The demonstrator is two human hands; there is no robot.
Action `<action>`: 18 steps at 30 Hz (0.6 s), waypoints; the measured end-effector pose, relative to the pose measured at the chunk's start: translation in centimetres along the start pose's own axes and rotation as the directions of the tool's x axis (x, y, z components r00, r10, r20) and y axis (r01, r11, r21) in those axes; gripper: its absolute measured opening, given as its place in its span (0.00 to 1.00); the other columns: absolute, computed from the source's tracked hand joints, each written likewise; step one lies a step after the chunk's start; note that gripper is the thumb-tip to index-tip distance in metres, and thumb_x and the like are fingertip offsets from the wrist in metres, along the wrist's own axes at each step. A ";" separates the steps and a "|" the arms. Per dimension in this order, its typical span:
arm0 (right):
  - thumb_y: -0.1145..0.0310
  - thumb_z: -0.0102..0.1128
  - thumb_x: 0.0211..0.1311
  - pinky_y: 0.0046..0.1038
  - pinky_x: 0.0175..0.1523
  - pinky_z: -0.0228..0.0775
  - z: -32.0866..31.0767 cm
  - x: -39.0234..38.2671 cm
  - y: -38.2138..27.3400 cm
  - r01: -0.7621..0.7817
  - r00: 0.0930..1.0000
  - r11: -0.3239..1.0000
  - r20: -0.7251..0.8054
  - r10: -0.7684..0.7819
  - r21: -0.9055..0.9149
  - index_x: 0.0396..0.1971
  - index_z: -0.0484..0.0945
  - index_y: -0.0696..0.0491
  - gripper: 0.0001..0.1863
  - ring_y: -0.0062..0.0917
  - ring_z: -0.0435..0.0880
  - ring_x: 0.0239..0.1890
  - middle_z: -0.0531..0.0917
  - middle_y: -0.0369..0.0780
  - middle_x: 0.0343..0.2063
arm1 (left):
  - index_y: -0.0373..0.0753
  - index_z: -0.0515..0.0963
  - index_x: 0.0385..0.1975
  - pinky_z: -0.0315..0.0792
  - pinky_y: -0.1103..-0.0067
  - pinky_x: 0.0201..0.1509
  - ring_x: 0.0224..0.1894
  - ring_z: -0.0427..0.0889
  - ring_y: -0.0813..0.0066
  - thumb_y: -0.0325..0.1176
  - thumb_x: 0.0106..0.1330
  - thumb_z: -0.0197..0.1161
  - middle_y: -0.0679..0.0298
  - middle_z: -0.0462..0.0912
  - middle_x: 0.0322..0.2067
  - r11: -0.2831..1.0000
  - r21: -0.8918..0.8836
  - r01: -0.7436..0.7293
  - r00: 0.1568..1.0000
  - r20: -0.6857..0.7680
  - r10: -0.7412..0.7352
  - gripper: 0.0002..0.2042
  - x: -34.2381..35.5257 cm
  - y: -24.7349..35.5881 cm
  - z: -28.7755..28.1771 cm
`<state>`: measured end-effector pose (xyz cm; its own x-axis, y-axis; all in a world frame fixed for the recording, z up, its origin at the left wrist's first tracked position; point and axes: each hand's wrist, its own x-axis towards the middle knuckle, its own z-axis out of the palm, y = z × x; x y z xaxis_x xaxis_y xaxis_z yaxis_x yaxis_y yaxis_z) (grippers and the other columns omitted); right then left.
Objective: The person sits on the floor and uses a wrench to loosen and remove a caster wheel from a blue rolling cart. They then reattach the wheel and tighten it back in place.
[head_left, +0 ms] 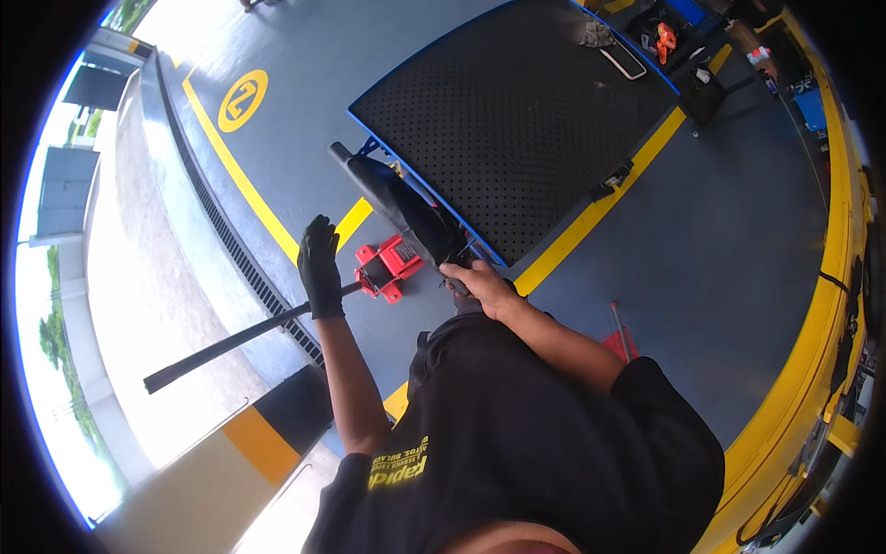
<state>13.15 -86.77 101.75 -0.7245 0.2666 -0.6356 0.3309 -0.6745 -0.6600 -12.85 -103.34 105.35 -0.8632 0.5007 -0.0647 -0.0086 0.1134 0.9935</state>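
Observation:
My left hand (319, 268), in a black glove, is raised at the left of centre with its fingers loosely extended and holding nothing. My bare right hand (475, 288) grips the lower end of a long black part (392, 198) with a tubular tip, which lies slanted along the blue edge of a black perforated platform (517, 111). Beneath and left of that part, a red floor jack (392, 268) sits on the painted floor, its long dark handle (221, 343) reaching out to the left past my left forearm.
A drain grate (217, 212) runs along the pale ramp at left. A yellow rail (803, 360) curves along the right, beside tools and a dark bag (701, 92). A red item with a rod (620, 337) lies behind my right arm. Orange and grey items lie at upper right.

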 end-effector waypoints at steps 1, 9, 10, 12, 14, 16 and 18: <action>0.57 0.67 0.63 0.18 0.34 0.69 -0.5 0.4 -0.9 0.020 1.000 0.999 0.016 -0.019 -0.037 0.33 0.80 0.49 0.11 0.12 0.77 0.29 0.79 0.29 0.27 | 0.31 0.65 0.66 0.69 0.69 0.69 0.64 0.74 0.60 0.34 0.80 0.42 0.52 0.71 0.63 0.991 0.112 -0.068 0.998 0.026 0.065 0.20 1.5 -0.5 0.3; 0.42 0.76 0.49 0.19 0.33 0.73 -2.7 2.4 -4.2 -0.130 0.991 0.900 -0.068 0.112 -0.417 0.47 0.75 0.66 0.41 0.17 0.76 0.25 0.80 0.38 0.28 | 0.33 0.63 0.68 0.67 0.70 0.69 0.65 0.72 0.60 0.35 0.78 0.47 0.54 0.70 0.64 0.999 0.009 0.047 0.998 0.051 -0.048 0.22 10.3 -1.9 3.1; 0.34 0.73 0.47 0.26 0.43 0.77 -2.8 1.8 -5.0 -0.111 0.993 0.884 -0.015 0.117 -0.454 0.52 0.73 0.70 0.51 0.29 0.84 0.35 0.83 0.48 0.37 | 0.32 0.60 0.69 0.66 0.70 0.70 0.67 0.69 0.60 0.35 0.78 0.47 0.53 0.68 0.66 0.986 -0.075 0.148 0.989 0.022 -0.147 0.23 10.7 -1.7 3.4; 0.29 0.68 0.47 0.31 0.53 0.75 -2.7 3.0 -3.3 -0.060 0.998 0.788 -0.053 0.035 -0.612 0.55 0.71 0.72 0.57 0.38 0.83 0.47 0.81 0.55 0.45 | 0.31 0.58 0.70 0.65 0.69 0.71 0.68 0.68 0.60 0.36 0.78 0.47 0.51 0.67 0.66 0.990 -0.079 0.118 0.993 0.030 -0.116 0.24 12.2 -2.3 3.6; 0.21 0.60 0.46 0.35 0.68 0.64 -2.8 3.4 -3.8 -0.069 0.997 0.735 -0.034 0.062 -0.675 0.58 0.67 0.75 0.64 0.49 0.72 0.65 0.73 0.64 0.58 | 0.30 0.55 0.71 0.65 0.69 0.71 0.69 0.66 0.58 0.36 0.78 0.45 0.49 0.65 0.67 0.980 -0.120 0.156 0.988 0.021 -0.155 0.26 14.0 -2.6 3.7; 0.21 0.60 0.45 0.35 0.67 0.66 -3.1 2.6 -5.4 -0.063 0.998 0.738 -0.028 0.059 -0.671 0.57 0.69 0.75 0.64 0.48 0.74 0.64 0.74 0.63 0.57 | 0.28 0.55 0.70 0.65 0.71 0.70 0.69 0.66 0.59 0.35 0.78 0.47 0.49 0.66 0.66 0.991 -0.043 0.126 0.991 0.059 -0.124 0.26 15.1 -2.8 5.6; 0.21 0.61 0.44 0.35 0.65 0.68 -3.0 2.3 -5.8 -0.065 0.997 0.724 -0.074 0.020 -0.687 0.54 0.72 0.73 0.62 0.46 0.76 0.62 0.77 0.61 0.55 | 0.31 0.55 0.71 0.64 0.74 0.69 0.69 0.66 0.60 0.32 0.77 0.49 0.49 0.66 0.67 0.979 -0.094 0.182 0.974 0.152 -0.166 0.26 16.5 -3.1 6.5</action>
<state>11.41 -80.16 102.92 -0.6711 0.3037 -0.6763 0.7021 -0.0328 -0.7113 -23.83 -89.83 100.56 -0.7629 0.5993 -0.2425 -0.2130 0.1212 0.9695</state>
